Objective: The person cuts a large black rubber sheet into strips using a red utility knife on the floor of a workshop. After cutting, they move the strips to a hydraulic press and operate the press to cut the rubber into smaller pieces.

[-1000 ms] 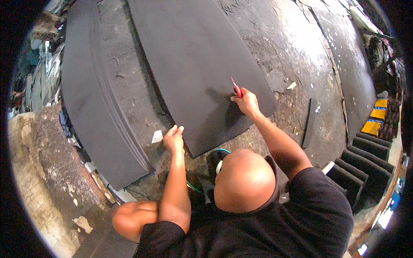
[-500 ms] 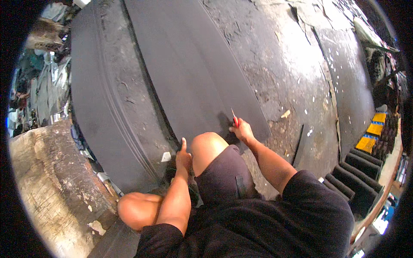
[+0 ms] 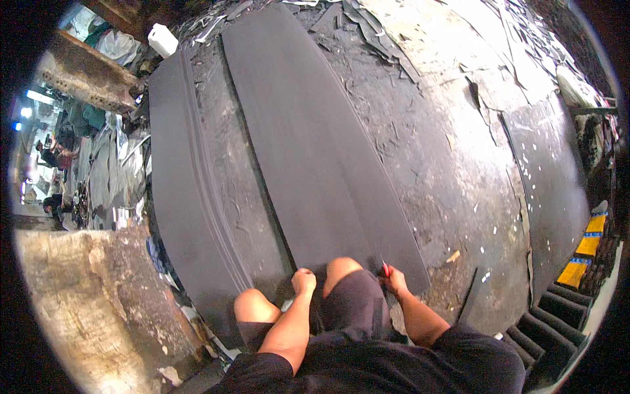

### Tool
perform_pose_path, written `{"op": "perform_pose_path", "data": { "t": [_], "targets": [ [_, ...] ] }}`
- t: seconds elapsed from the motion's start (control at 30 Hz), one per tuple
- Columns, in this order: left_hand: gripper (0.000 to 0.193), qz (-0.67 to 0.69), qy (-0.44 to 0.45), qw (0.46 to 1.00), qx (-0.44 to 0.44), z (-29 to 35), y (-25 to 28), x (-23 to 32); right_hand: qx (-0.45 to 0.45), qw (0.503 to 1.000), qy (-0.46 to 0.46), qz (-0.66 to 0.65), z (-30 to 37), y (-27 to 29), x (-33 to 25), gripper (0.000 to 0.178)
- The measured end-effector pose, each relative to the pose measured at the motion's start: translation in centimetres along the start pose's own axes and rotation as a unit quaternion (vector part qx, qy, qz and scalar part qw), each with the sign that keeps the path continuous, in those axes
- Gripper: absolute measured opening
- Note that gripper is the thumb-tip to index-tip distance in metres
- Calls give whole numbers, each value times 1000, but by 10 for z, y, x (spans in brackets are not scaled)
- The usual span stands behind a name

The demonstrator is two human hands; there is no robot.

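A long, smooth, dark grey flat sheet [image 3: 308, 151] lies on the worn grey floor [image 3: 433, 164] straight in front of the person, its length running away toward the far left, and its near end is partly covered by the bent right knee [image 3: 343, 268]. A second dark grey sheet with pale lengthwise lines [image 3: 180, 164] lies to its left, a strip of floor between them. The right hand [image 3: 396, 281], over the near right part of the middle sheet, has its grip closed round a slim red-handled tool with a thin tip [image 3: 386, 268], which points away from the body; whether the tip meets the surface cannot be told. The left hand [image 3: 304, 281] is curled at the sheet's near left edge, and I cannot tell whether its grip pinches that edge or merely rests there. To handle this well, I would press the left hand down to steady the sheet, keep those fingers and both knees out of the tip's path, and guide the tool with light, even pressure at one angle. As for writing, the yellow-and-blue labels [image 3: 589, 244] at the far right, beyond the stacked black rolls [image 3: 558, 322], are too small to read; neither sheet shows any lettering.
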State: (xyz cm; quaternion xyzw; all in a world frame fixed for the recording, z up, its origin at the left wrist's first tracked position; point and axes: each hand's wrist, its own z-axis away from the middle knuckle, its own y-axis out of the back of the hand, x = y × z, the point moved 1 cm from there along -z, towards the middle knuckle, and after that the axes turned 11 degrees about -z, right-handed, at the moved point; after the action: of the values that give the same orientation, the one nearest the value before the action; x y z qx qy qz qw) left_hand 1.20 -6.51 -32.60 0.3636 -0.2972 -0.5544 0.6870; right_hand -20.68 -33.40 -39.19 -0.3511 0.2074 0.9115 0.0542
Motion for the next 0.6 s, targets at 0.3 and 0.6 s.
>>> {"op": "perform_pose_path", "data": {
  "t": [0.3,0.6],
  "targets": [
    [51,98,94,959,249,-242,138,188,116,970,212,-15,-179,-4,-262,29],
    [43,85,70,925,364,-353,199,263,194,911,351,93,-461,-18,-530,33]
  ]
}}
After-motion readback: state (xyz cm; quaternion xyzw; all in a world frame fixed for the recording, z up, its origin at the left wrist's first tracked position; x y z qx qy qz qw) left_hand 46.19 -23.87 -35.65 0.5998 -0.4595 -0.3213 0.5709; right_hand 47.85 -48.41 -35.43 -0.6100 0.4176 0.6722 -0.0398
